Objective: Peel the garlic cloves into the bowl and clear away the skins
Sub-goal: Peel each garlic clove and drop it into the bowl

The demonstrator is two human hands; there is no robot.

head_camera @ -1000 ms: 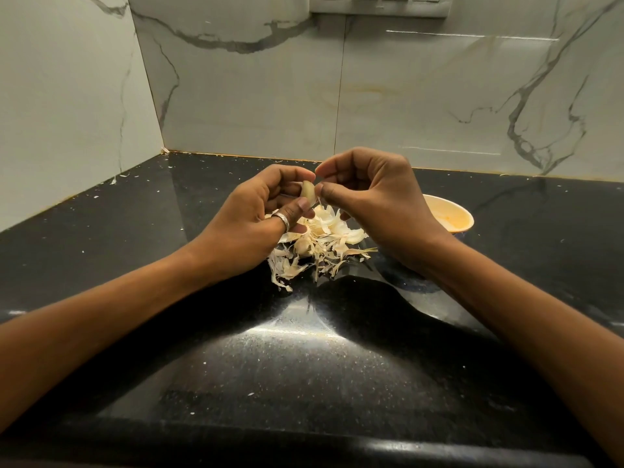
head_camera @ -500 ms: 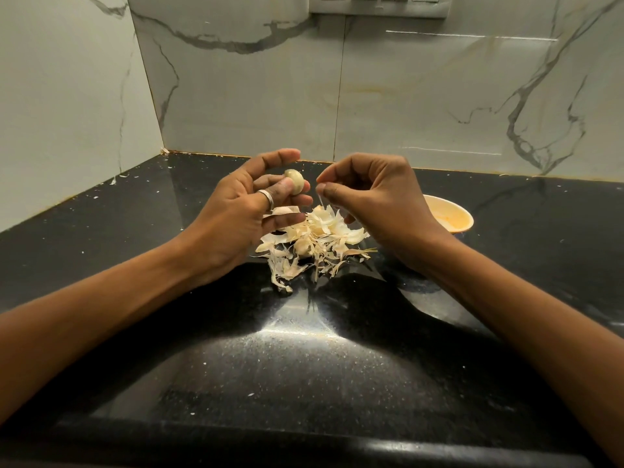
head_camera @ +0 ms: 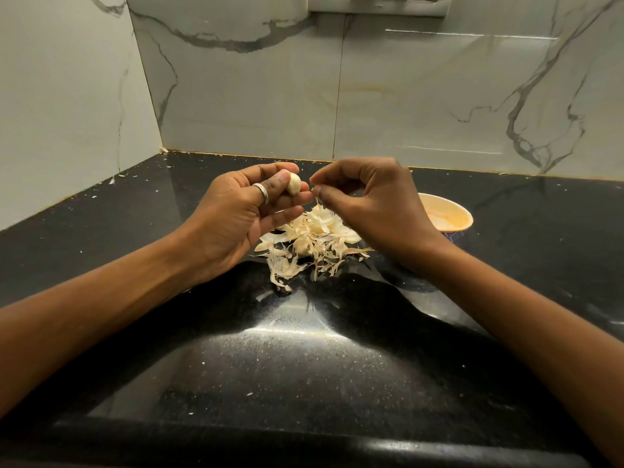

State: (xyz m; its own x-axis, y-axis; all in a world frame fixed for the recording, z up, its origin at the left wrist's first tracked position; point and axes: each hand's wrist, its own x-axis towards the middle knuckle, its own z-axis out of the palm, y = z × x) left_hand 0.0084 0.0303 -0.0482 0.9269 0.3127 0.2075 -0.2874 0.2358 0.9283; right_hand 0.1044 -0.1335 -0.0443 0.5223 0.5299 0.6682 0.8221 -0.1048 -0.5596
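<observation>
A pale, smooth peeled garlic clove (head_camera: 293, 188) sits at the fingertips of the left hand (head_camera: 241, 216), gripped between the thumb and the first fingers, palm turned up, above the far edge of the skins. A silver band ring (head_camera: 261, 191) shows on one finger of that hand. Just beside the clove, not touching it, the right hand (head_camera: 374, 206) pinches a thin strand of papery skin (head_camera: 316, 199) between thumb and forefinger, the other fingers curled in. Below both hands, a loose heap of dry cream-coloured garlic skins (head_camera: 312, 246) lies on the black speckled stone countertop (head_camera: 304, 366). A round pale-orange bowl (head_camera: 467, 217) stands to the right of the heap, partly hidden behind the right wrist; something pale lies inside, but what it is cannot be told. White marble-veined wall tiles (head_camera: 405, 96) rise behind the counter.
</observation>
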